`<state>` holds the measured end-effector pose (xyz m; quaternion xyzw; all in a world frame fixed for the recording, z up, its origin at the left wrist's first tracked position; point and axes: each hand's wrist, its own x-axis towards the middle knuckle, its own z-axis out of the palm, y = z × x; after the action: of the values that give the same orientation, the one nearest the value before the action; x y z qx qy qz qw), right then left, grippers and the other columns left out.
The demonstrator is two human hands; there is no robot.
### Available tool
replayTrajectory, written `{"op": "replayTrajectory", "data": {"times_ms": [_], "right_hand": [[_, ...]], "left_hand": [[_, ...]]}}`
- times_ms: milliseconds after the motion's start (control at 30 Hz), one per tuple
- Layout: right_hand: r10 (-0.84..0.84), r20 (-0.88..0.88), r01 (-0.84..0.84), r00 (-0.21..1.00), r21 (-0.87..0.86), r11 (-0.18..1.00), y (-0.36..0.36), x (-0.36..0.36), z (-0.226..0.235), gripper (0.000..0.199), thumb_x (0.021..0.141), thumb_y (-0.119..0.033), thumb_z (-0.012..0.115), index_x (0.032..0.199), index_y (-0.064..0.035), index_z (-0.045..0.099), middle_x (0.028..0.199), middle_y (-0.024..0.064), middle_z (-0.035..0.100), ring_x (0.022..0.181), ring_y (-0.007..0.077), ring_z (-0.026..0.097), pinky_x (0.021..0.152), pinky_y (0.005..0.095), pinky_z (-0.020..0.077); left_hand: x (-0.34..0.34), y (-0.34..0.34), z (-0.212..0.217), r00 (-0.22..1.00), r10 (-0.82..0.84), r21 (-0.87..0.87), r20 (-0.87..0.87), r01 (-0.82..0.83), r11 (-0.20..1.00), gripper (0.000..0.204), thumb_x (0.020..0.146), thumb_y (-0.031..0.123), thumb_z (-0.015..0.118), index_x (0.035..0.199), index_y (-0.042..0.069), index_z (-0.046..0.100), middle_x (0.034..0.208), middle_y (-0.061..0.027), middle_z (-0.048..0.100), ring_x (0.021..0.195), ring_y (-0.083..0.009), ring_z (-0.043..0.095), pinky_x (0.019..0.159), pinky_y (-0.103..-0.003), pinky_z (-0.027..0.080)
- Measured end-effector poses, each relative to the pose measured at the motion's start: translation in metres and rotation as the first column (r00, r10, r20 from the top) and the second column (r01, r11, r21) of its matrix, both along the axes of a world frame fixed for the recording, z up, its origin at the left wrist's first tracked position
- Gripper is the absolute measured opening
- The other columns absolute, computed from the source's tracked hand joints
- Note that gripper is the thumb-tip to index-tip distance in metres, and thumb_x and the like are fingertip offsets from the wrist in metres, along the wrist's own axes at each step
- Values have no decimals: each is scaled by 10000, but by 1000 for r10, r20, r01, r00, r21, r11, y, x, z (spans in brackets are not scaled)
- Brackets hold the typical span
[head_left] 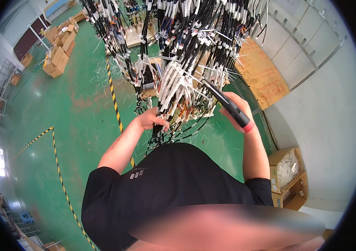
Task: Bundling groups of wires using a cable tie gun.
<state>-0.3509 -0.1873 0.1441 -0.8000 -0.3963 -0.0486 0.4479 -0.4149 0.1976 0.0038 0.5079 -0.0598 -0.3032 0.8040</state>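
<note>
In front of me hangs a thick bundle of cables (174,88) with white sleeved ends and coloured wires. My left hand (151,119) is closed on the black wires at the lower left side of this bundle. My right hand (237,109) grips a long black cable tie gun (226,104) with a pinkish-red rear end. Its narrow tip points up and left, beside a white cable tie (192,76) on the bundle; I cannot tell whether the tip touches it. The tool covers part of the right fingers.
More hanging cable bundles (228,25) crowd the space ahead. Clipped white tie ends lie scattered over the green floor (82,104). Cardboard boxes (56,62) stand far left, and open boxes of white scraps (287,169) at the lower right. A wooden board (263,79) lies to the right.
</note>
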Motion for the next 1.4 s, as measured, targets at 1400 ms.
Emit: {"op": "replayTrajectory", "data": {"times_ms": [1400], "right_hand": [[-125, 58, 129, 991, -78, 989, 26, -25, -8, 429, 882, -134, 761, 1277, -3, 658, 1266, 164, 687, 1213, 350, 656, 1074, 418, 498]], "left_hand": [[-1, -4, -1, 995, -38, -56, 89, 44, 997, 397, 808, 115, 865, 1107, -6, 634, 837, -143, 725, 724, -255, 723, 652, -388, 584]]}}
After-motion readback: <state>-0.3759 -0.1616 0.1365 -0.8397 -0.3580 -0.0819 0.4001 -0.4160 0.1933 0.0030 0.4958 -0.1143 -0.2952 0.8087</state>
